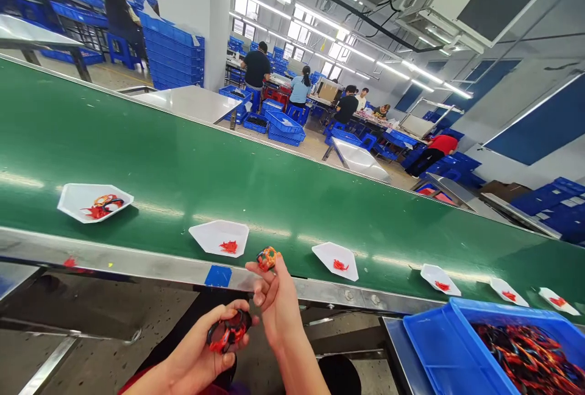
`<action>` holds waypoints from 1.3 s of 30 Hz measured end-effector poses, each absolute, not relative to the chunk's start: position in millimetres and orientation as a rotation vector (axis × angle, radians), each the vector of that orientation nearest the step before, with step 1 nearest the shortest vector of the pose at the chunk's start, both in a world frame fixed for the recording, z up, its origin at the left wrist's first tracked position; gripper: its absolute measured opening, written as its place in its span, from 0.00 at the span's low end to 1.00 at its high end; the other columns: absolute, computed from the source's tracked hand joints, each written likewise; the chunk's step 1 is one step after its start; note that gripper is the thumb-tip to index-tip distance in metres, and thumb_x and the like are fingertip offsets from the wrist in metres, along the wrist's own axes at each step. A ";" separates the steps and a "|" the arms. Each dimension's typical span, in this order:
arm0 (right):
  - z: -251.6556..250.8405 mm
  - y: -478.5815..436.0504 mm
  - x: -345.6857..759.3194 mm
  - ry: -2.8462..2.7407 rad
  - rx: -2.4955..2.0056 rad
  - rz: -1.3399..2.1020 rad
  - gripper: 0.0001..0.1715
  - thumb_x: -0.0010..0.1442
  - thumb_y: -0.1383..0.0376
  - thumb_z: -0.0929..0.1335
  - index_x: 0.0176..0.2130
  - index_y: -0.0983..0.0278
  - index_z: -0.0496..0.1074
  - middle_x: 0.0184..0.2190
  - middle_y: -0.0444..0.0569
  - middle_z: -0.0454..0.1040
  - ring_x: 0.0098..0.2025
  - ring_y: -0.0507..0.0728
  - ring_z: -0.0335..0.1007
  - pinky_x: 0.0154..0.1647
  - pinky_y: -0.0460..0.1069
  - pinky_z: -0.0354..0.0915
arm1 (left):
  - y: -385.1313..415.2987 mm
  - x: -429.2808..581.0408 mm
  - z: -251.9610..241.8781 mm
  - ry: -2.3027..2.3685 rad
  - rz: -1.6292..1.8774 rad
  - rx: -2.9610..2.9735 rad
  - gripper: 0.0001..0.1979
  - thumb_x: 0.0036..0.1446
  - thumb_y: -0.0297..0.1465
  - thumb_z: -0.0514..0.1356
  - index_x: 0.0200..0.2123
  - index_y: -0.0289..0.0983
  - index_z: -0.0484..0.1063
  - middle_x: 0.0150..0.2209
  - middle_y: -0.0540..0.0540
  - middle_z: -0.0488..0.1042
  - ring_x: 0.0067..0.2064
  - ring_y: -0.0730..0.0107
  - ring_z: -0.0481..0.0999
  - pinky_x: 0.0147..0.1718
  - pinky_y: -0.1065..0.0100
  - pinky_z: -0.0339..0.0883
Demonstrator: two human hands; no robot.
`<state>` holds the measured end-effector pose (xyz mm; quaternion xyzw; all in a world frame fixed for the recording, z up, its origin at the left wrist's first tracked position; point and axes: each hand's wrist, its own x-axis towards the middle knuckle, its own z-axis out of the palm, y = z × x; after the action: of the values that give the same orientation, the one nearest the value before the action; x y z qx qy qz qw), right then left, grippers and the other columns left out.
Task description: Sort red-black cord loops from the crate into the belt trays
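At the belt's steel edge (pixel 150 263), my right hand (pixel 276 303) pinches an orange part (pixel 267 258) in a narrow grip, beyond my left hand (pixel 196 343), closed around a black-and-red ring (pixel 228 331).

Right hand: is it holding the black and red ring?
No, the right hand pinches a small orange piece; the left hand holds the black and red ring.

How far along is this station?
Looks done: the leftmost white tray on the green conveyor belt holds a ring with red pieces. Other trays, like the next white tray, show only red pieces. In hand: the left hand grips a black-and-red ring; the right hand holds an orange piece. Left: the blue crate remains heaped with red-and-black parts.
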<state>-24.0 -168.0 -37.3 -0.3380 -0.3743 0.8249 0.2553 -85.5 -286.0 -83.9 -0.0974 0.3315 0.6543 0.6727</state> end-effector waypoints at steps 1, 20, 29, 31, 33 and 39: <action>-36.8 -166.8 -32.1 -1.303 -0.873 2.076 0.20 0.59 0.51 0.63 0.40 0.65 0.66 0.37 0.51 0.77 0.18 0.45 0.62 0.15 0.40 0.56 | -287.7 -89.4 -83.4 0.732 1.494 -0.213 0.12 0.51 0.30 0.61 0.41 0.37 0.69 0.37 0.44 0.72 0.30 0.70 0.73 0.18 0.77 0.56; -30.1 -188.6 30.8 -2.511 -0.571 1.203 0.15 0.60 0.65 0.64 0.48 0.58 0.69 0.29 0.41 0.69 0.24 0.48 0.60 0.25 0.43 0.59 | -283.3 -90.6 -70.5 0.819 1.549 -0.051 0.13 0.56 0.40 0.58 0.39 0.39 0.72 0.31 0.50 0.72 0.27 0.76 0.70 0.18 0.77 0.58; -50.6 -193.8 58.5 -2.473 -0.628 1.090 0.07 0.61 0.64 0.64 0.38 0.61 0.71 0.35 0.46 0.70 0.27 0.49 0.62 0.28 0.45 0.57 | -274.8 -77.3 -62.3 0.878 1.453 -0.009 0.16 0.56 0.41 0.58 0.43 0.37 0.72 0.36 0.48 0.71 0.26 0.79 0.67 0.15 0.78 0.56; -54.1 -194.6 61.7 -2.320 -0.667 1.232 0.06 0.61 0.64 0.64 0.37 0.62 0.71 0.33 0.46 0.70 0.27 0.49 0.61 0.28 0.44 0.57 | -273.2 -76.8 -62.6 0.884 1.425 -0.048 0.17 0.55 0.40 0.59 0.45 0.37 0.72 0.38 0.46 0.72 0.28 0.77 0.69 0.15 0.79 0.57; -56.5 -195.2 63.2 -2.063 -0.743 1.509 0.06 0.61 0.62 0.64 0.36 0.62 0.69 0.29 0.44 0.69 0.24 0.47 0.59 0.25 0.43 0.56 | -271.1 -75.9 -63.0 0.863 1.390 -0.081 0.18 0.55 0.39 0.59 0.45 0.36 0.72 0.39 0.44 0.72 0.29 0.75 0.71 0.14 0.80 0.55; -58.0 -187.8 66.2 -0.707 -0.637 2.471 0.11 0.58 0.58 0.67 0.35 0.63 0.65 0.24 0.37 0.57 0.16 0.42 0.40 0.12 0.37 0.42 | -266.4 -69.2 -63.6 0.794 1.345 -0.104 0.14 0.53 0.35 0.61 0.43 0.36 0.72 0.38 0.44 0.72 0.25 0.78 0.68 0.12 0.83 0.47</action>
<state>66.2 -187.8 -58.0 -0.2334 -0.2588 0.9048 0.2445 -69.2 -266.4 -63.6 -0.0467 0.3577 0.6060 0.7089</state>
